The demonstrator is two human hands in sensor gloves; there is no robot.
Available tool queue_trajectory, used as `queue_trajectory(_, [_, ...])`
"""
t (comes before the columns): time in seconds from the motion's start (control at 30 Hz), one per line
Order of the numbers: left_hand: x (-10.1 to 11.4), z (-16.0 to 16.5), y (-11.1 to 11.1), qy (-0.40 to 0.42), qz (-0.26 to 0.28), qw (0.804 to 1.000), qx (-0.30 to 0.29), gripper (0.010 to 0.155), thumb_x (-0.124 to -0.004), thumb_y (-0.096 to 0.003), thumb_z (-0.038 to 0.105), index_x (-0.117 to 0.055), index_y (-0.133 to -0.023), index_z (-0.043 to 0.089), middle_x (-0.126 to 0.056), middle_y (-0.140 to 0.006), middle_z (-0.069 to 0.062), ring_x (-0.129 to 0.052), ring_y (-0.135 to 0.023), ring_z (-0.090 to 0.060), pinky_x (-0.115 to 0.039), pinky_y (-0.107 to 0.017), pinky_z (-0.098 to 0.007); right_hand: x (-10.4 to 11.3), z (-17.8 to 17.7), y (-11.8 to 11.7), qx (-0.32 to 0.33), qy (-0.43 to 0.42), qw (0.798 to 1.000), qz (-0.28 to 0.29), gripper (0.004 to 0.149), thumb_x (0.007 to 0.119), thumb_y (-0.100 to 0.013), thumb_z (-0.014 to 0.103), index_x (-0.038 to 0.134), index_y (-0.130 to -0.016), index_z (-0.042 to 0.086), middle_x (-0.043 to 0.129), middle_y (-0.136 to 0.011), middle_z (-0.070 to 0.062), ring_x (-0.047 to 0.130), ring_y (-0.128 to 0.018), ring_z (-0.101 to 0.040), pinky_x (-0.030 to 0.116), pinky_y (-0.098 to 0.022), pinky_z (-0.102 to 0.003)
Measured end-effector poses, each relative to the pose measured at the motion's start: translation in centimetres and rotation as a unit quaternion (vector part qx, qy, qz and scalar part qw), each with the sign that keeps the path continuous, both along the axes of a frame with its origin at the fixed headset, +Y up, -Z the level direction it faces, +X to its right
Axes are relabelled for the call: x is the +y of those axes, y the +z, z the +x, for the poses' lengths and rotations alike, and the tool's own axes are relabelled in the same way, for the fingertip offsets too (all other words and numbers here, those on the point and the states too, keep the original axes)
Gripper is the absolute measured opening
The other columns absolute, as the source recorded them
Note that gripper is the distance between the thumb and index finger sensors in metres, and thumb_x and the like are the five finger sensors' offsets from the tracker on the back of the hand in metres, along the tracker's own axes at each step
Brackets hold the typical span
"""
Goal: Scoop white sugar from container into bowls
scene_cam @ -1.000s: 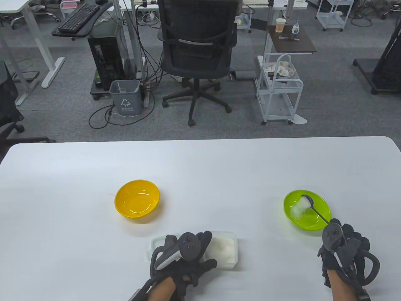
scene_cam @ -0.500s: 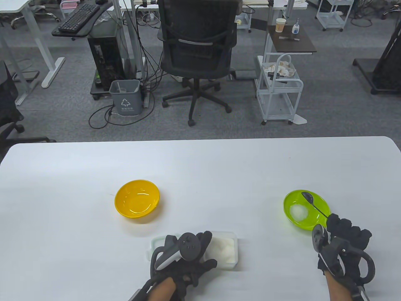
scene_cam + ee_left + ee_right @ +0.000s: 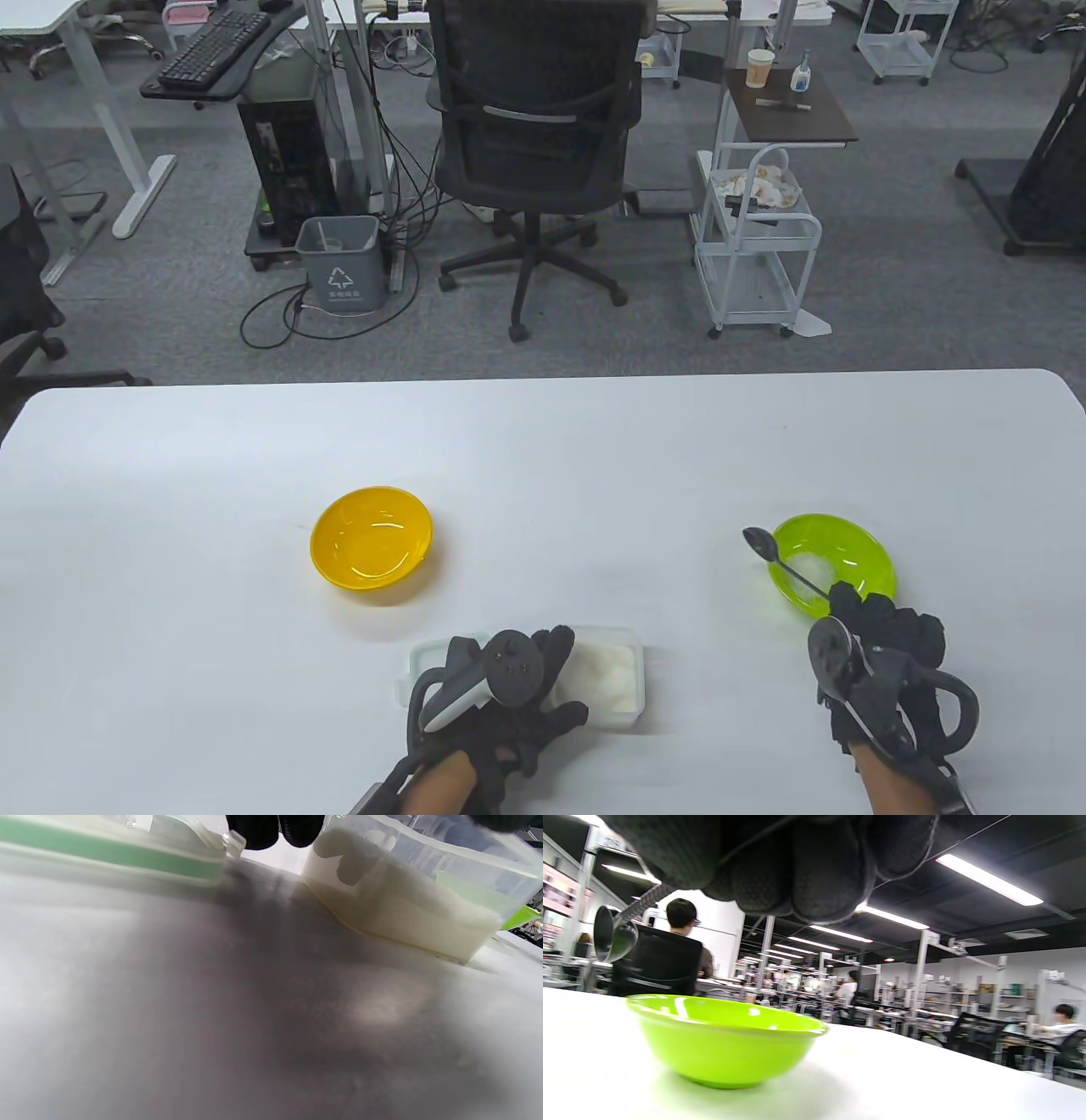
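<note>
A clear plastic container [image 3: 624, 679] of white sugar [image 3: 602, 671] sits at the table's near middle; it also shows in the left wrist view [image 3: 415, 912]. My left hand [image 3: 501, 688] rests on the container's left part, with fingers on its rim. My right hand [image 3: 882, 662] grips the handle of a dark spoon [image 3: 776, 556]. The spoon's empty bowl is just left of the green bowl [image 3: 840, 560], above the table. The green bowl holds a small heap of sugar [image 3: 806, 564]. It also shows in the right wrist view [image 3: 725, 1039], with the spoon [image 3: 613, 931] above its left. An empty yellow bowl [image 3: 371, 535] stands to the left.
The container's lid with a green seal [image 3: 106, 846] lies beside it under my left hand. The white table [image 3: 543, 458] ends at a far edge, with an office chair [image 3: 534, 144] and a cart [image 3: 755, 246] beyond.
The right hand tipped sugar from the spoon into the green bowl, then moved left with the empty spoon, off the bowl's left rim. The left hand has not moved.
</note>
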State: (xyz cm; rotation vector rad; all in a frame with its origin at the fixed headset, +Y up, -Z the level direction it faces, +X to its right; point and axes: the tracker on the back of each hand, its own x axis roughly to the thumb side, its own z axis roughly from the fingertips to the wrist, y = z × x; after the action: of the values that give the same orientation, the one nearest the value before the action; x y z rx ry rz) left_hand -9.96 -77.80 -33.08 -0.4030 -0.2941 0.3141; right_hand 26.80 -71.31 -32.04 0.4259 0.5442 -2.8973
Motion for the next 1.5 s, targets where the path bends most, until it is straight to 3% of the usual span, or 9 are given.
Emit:
queue_trajectory(0.37, [0.0, 0.1, 0.0, 0.0, 0.0, 1.0, 0.0, 0.089, -0.06, -0.0368, 0.077, -0.019, -0.111, 0.051, -0.034, -0.125, 0.016, -0.045, -0.122, -0.02, -0.032, -0.087, -0.053, 0.8, -4.0, 1.8, 0.114, 0.003, 0.993, 0.023, 0.038, 0.074, -0.049, 0.047, 0.072, -0.086, 0.044, 0.087, -0.079, 0.001, 0.092, -0.057, -0.021, 0.064, -0.071, -0.047])
queue_trajectory(0.8, [0.0, 0.1, 0.1, 0.0, 0.0, 1.0, 0.0, 0.089, -0.06, -0.0367, 0.077, -0.019, -0.111, 0.051, -0.034, -0.125, 0.016, -0.045, -0.122, -0.019, -0.032, -0.087, -0.053, 0.8, -7.6, 3.6, 0.245, 0.024, 0.969, 0.022, 0.037, 0.074, -0.048, 0.049, 0.073, -0.085, 0.046, 0.087, -0.079, 0.003, 0.092, -0.057, -0.02, 0.063, -0.072, -0.047])
queue_trajectory(0.97, [0.0, 0.1, 0.1, -0.001, 0.0, 1.0, 0.0, 0.089, -0.06, -0.0367, 0.077, -0.019, -0.111, 0.051, -0.034, -0.125, 0.016, -0.045, -0.122, -0.019, -0.032, -0.087, -0.053, -0.1, -9.1, 3.9, 0.274, 0.051, 0.96, 0.005, 0.037, 0.075, -0.048, 0.048, 0.073, -0.084, 0.046, 0.087, -0.079, 0.003, 0.092, -0.057, -0.02, 0.063, -0.073, -0.047])
queue_trajectory(1.2, [0.0, 0.1, 0.1, -0.001, -0.001, 1.0, 0.0, 0.089, -0.06, -0.0367, 0.077, -0.019, -0.111, 0.05, -0.034, -0.125, 0.016, -0.045, -0.122, -0.019, -0.032, -0.087, -0.053, -1.0, -11.1, 4.4, 0.279, 0.162, 0.946, 0.023, 0.036, 0.075, -0.048, 0.048, 0.074, -0.084, 0.046, 0.087, -0.08, 0.003, 0.092, -0.057, -0.02, 0.062, -0.073, -0.047])
queue_trajectory(1.5, [0.0, 0.1, 0.1, -0.001, 0.0, 1.0, -0.001, 0.089, -0.06, -0.0368, 0.077, -0.019, -0.111, 0.05, -0.034, -0.125, 0.016, -0.045, -0.122, -0.019, -0.032, -0.087, -0.053, -1.1, -11.7, 4.7, 0.314, 0.151, 0.937, -0.004, 0.035, 0.078, -0.046, 0.049, 0.078, -0.08, 0.047, 0.091, -0.072, 0.003, 0.093, -0.048, -0.018, 0.067, -0.07, -0.046])
